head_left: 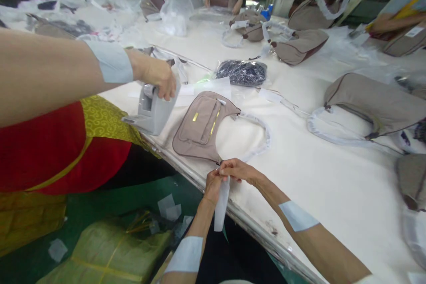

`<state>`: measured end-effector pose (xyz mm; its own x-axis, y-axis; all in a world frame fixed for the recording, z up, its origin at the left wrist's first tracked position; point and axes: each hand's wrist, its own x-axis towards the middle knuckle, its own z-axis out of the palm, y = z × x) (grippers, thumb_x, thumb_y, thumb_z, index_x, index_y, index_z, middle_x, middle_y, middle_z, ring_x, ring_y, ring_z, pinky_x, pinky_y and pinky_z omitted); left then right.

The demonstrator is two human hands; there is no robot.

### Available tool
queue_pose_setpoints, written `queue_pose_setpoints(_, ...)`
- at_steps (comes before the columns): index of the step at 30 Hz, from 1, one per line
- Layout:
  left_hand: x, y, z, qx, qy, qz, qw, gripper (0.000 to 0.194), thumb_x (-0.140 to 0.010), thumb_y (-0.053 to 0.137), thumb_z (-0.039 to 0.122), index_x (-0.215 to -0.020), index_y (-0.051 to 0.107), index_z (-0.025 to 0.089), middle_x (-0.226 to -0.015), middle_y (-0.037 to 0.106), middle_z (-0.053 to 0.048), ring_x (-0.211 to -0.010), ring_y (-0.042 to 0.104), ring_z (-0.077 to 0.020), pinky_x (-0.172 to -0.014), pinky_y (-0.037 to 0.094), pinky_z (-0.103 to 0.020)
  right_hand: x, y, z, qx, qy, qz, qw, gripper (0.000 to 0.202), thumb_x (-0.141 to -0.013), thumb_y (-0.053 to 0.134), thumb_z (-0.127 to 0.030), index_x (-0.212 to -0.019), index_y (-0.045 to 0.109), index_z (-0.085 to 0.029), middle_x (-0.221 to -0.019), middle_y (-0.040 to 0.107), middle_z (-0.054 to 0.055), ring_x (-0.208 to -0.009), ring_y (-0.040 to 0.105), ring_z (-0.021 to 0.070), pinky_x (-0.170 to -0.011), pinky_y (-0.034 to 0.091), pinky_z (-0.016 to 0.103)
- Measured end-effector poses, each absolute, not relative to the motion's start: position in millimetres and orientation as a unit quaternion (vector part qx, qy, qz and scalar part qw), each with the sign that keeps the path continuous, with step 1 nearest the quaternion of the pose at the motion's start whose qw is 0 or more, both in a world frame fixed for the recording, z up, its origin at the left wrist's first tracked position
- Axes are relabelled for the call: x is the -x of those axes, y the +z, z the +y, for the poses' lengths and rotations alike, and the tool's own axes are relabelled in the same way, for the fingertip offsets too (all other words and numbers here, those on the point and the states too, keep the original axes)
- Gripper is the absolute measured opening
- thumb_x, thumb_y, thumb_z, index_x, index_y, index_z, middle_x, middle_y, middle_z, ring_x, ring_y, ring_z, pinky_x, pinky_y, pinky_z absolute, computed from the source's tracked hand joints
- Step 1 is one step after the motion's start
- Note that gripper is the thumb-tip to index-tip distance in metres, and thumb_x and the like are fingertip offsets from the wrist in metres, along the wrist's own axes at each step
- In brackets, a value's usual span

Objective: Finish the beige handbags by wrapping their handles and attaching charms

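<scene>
Grip pinching a strip (pixel 221 208), left hand (pixel 213 184) and right hand (pixel 237 170) meet at a white table (pixel 289 164) over green floor (pixel 143 196).

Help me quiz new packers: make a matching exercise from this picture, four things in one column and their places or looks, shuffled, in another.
1. Strip
2. Dispenser
3. Dark packet
4. Nearest handbag

A. Clear-wrapped, on the table
B. Taupe, with a gold-coloured plate
C. Hanging beneath the left hand and right hand
D. Grey, in a co-worker's hand

Pairs: 1-C, 2-D, 3-A, 4-B
</scene>
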<state>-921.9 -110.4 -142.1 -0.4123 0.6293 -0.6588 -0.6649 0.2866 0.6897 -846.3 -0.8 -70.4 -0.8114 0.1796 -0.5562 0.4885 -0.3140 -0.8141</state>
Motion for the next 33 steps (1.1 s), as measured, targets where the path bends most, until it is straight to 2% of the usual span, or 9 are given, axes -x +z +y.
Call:
queue_pose_setpoints(5, 909, -144, -108, 0.004, 0.636, 0.58, 0.509, 0.025, -0.057, 0.071, 0.03, -0.073, 0.066, 0.012, -0.063, 0.063, -0.002, -0.055, 0.052, -0.0102, -0.054, 0.038, -0.023, 865, -72, 12, -0.323, -0.696, 0.616, 0.177, 0.012, -0.072, 0.058, -0.028, -0.074, 0.058, -0.016, -0.053, 0.055, -0.005, -0.037, 0.032, 0.0028, -0.032, 0.023, 0.017)
queue_pose_setpoints(13, 898, -144, -108, -0.026, 0.621, 0.678, 0.392, 0.017, -0.066, 0.064, 0.031, -0.061, 0.061, 0.014, -0.054, 0.052, 0.003, -0.054, 0.041, -0.009, -0.052, 0.031, -0.022, 878, -67, 14, -0.382, -0.656, 0.607, 0.233, 0.005, -0.073, 0.056, -0.022, -0.073, 0.055, -0.018, -0.05, 0.055, -0.005, -0.035, 0.029, 0.0026, -0.033, 0.021, 0.018)
queue_pose_setpoints(18, 894, -134, -108, -0.071, 0.58, 0.741, 0.332, 0.016, -0.072, 0.055, 0.03, -0.07, 0.065, 0.017, -0.06, 0.058, 0.001, -0.06, 0.046, -0.0132, -0.059, 0.035, -0.024, 883, -67, 8, -0.42, -0.611, 0.622, 0.253, 0.005, -0.074, 0.055, -0.02, -0.071, 0.054, -0.017, -0.047, 0.052, -0.006, -0.034, 0.027, 0.002, -0.035, 0.022, 0.018)
queue_pose_setpoints(23, 891, -131, -109, -0.09, 0.555, 0.775, 0.288, 0.01, -0.073, 0.055, 0.025, -0.064, 0.058, 0.021, -0.059, 0.056, 0.002, -0.059, 0.044, -0.0136, -0.06, 0.032, -0.024, 886, -66, 5, -0.429, -0.584, 0.631, 0.275, 0.01, -0.075, 0.054, -0.019, -0.066, 0.054, -0.015, -0.045, 0.05, -0.005, -0.035, 0.028, 0.0025, -0.036, 0.022, 0.019)
queue_pose_setpoints(27, 889, -133, -110, -0.091, 0.55, 0.787, 0.265, 0.003, -0.072, 0.057, 0.024, -0.07, 0.056, 0.022, -0.066, 0.059, 0.001, -0.066, 0.049, -0.0159, -0.065, 0.035, -0.025, 888, -67, 5, -0.425, -0.574, 0.636, 0.293, 0.01, -0.073, 0.057, -0.021, -0.066, 0.054, -0.014, -0.046, 0.049, -0.004, -0.037, 0.028, 0.0028, -0.037, 0.02, 0.021)
queue_pose_setpoints(31, 888, -130, -110, -0.046, 0.583, 0.77, 0.256, 0.021, -0.068, 0.062, 0.021, -0.086, 0.051, 0.023, -0.072, 0.058, 0.001, -0.071, 0.053, -0.0164, -0.068, 0.037, -0.025, 891, -67, 6, -0.426, -0.549, 0.649, 0.31, 0.009, -0.071, 0.057, -0.019, -0.065, 0.054, -0.013, -0.048, 0.049, -0.003, -0.039, 0.027, 0.0028, -0.04, 0.021, 0.022)
queue_pose_setpoints(33, 888, -126, -110, -0.01, 0.609, 0.738, 0.29, 0.032, -0.068, 0.062, 0.02, -0.097, 0.05, 0.024, -0.071, 0.057, 0.002, -0.072, 0.054, -0.0163, -0.07, 0.038, -0.025, 894, -66, 7, -0.433, -0.524, 0.66, 0.321, 0.008, -0.07, 0.056, -0.018, -0.065, 0.055, -0.012, -0.047, 0.049, -0.003, -0.039, 0.029, 0.0033, -0.04, 0.023, 0.022)
